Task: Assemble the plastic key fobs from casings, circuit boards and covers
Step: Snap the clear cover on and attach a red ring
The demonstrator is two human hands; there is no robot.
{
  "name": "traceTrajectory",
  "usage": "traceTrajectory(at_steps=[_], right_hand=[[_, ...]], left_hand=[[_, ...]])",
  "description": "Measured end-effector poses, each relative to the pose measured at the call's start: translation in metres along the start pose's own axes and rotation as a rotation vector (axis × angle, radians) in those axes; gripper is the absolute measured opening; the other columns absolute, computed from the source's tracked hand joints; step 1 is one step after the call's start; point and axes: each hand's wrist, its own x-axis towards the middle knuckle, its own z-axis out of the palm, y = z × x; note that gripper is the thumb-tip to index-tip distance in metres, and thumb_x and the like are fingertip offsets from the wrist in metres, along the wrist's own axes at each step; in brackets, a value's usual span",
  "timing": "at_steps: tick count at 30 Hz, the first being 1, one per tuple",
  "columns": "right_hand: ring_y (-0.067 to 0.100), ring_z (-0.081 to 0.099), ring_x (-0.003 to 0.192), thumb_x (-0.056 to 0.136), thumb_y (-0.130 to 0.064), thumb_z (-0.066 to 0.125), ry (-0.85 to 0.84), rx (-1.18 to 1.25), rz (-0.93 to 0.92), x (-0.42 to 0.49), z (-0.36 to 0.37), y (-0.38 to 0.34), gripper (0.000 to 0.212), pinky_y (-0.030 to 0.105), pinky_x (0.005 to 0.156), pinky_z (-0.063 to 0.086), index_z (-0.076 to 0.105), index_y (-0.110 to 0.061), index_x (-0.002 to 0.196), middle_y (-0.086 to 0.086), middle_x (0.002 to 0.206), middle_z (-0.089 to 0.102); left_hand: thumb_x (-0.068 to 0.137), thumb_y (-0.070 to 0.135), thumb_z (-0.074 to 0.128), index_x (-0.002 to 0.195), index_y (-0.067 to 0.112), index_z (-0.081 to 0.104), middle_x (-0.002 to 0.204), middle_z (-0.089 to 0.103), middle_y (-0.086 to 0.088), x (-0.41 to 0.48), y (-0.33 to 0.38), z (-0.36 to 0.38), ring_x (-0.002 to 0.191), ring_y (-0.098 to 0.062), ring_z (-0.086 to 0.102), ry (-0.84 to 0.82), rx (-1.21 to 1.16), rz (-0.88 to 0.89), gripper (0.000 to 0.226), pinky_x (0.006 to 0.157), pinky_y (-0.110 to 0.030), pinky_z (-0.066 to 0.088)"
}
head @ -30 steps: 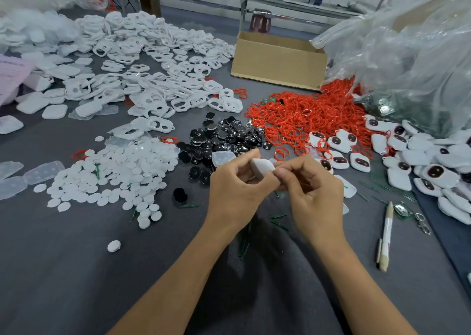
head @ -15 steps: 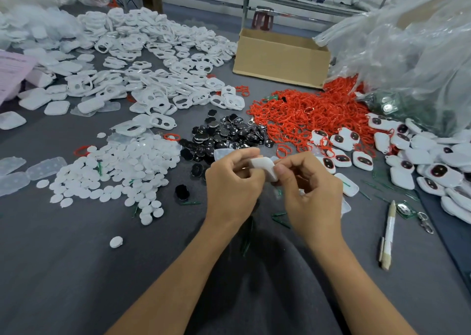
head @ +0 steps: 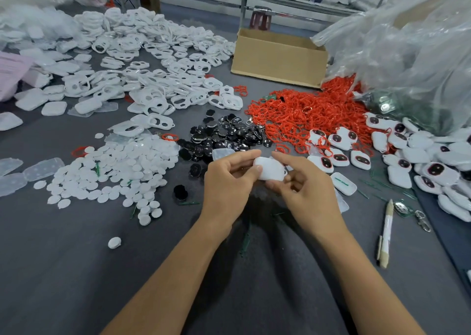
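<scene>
Since the earlier frame the white casing has turned from an edge-on tilt to show its broad, smooth face to the camera, while both hands have stayed in nearly the same place above the grey table. The casing is held clear of the table, between the two hands, just in front of the heap of black discs and near the finished fobs at right. The left hand pinches the casing's left end, thumb on the upper face and fingers curled beneath. The right hand grips the right end, forefinger stretched over the far edge and the remaining fingers folded below. Both forearms rise from the lower edge of the view and converge at the part, wrists roughly level. Whether a circuit board already sits inside cannot be told, as the inner side faces away. Likely faults from here are these: uneven fingertip pressure could close one edge before the other and leave the shell skewed, and a light pinch on smooth plastic could let the part slip among the white round covers and red rings, where it would be hard to pick out.
</scene>
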Motion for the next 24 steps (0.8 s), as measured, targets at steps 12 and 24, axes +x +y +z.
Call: traceTrajectory(at_steps=[12, 24], right_hand=[[-0.004, 0.056, 0.071, 0.081, -0.019, 0.063, -0.105, 0.443, -0.066, -0.001, -0.006, -0.014, 0.029, 0.009, 0.071, 0.043, 0.065, -0.022, 0.109, -0.018, 0.080, 0.067], [-0.004, 0.052, 0.066, 0.088, -0.002, 0.056, -0.050, 0.611, 0.019, -0.012, 0.011, -0.022, 0.030, 0.010, 0.064, 0.043, 0.064, -0.022, 0.108, -0.016, 0.072, 0.064]], left_hand=[[0.083, -0.002, 0.068, 0.112, 0.003, 0.065, 0.108, 0.070, -0.012, -0.005, 0.011, 0.001, 0.099, -0.014, 0.066, -0.201, -0.187, 0.148, 0.030, 0.090, -0.025, 0.052], [0.084, 0.032, 0.062, 0.106, 0.036, 0.065, 0.096, 0.072, 0.015, -0.014, 0.006, 0.009, 0.077, -0.021, 0.045, -0.080, -0.031, 0.247, 0.022, 0.073, -0.043, 0.039]])
